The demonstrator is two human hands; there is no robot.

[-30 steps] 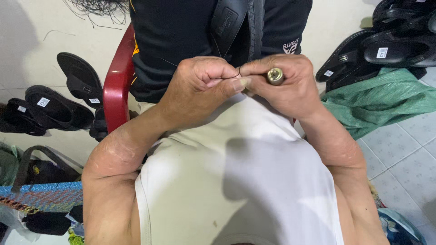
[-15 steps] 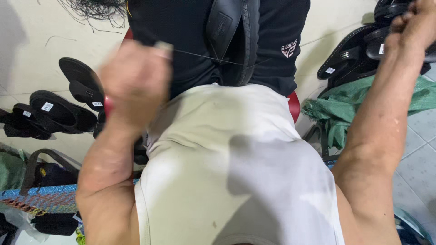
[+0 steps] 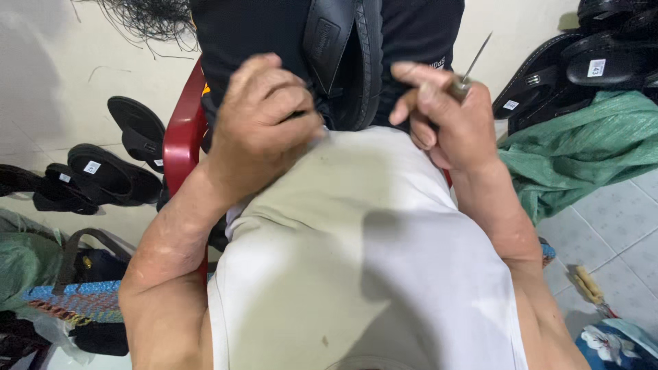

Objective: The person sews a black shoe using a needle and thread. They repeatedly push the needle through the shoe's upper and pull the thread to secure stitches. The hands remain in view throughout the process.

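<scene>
A black sandal (image 3: 346, 58) stands on edge between my dark-trousered knees, sole to the right. My left hand (image 3: 264, 130) is closed against its near end; whether it grips the sandal or a thread is hidden by the fingers. My right hand (image 3: 445, 116) is shut on a metal awl (image 3: 469, 68) whose thin point sticks up and to the right, beside the sandal's right edge. My white shirt fills the lower middle of the view.
A red plastic chair (image 3: 181, 130) edge shows at left. Black sandals (image 3: 113, 171) lie on the floor at left, more sandals (image 3: 589, 62) at upper right. A green sack (image 3: 589, 151) lies at right, bags (image 3: 75, 288) at lower left, black threads (image 3: 147, 17) at top.
My hands, pulled wide apart half a second ago with a thread stretched between them, have come back together at the sandal. The awl now points upward in my right hand.
</scene>
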